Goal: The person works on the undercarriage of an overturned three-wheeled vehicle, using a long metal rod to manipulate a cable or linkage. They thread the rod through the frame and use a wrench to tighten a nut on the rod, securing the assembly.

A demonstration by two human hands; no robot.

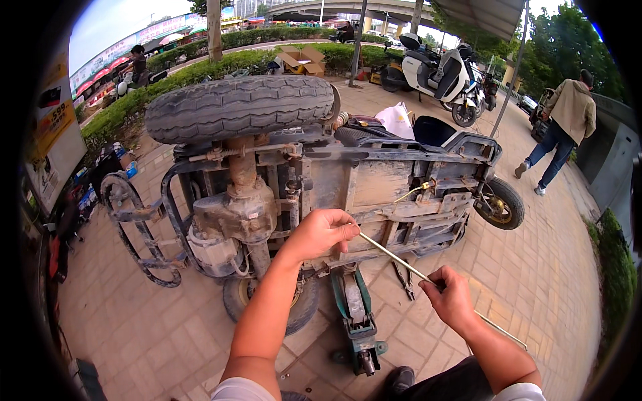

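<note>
Rod, long, slim, pale yellow-green; location, aslant between both hands, before a tipped three-wheeled vehicle with black metal frame and dusty, rust-brown underside. Left hand, bare: thumb and fingers pinched together on the rod's upper part. Right hand, bare: fingers curled and clamped on it further down, the remaining length trailing past that grip. Long axis: one nearly straight diagonal, dropping rightward from left pinch through right grip; upper end directed toward the underside, lower end back and to the right. Upper tip: masked by fingers; from where I sit I cannot tell its form. Handling note, my judgement: I would keep both grips on one line, steer with the left pinch, carry weight with the right, and advance in short strokes so no bend forms between them. Below the left grip: floor jack, green metal. Beyond the rod, left of the right grip: pliers, dark, slim-handled, lying on tan block paving.
</note>
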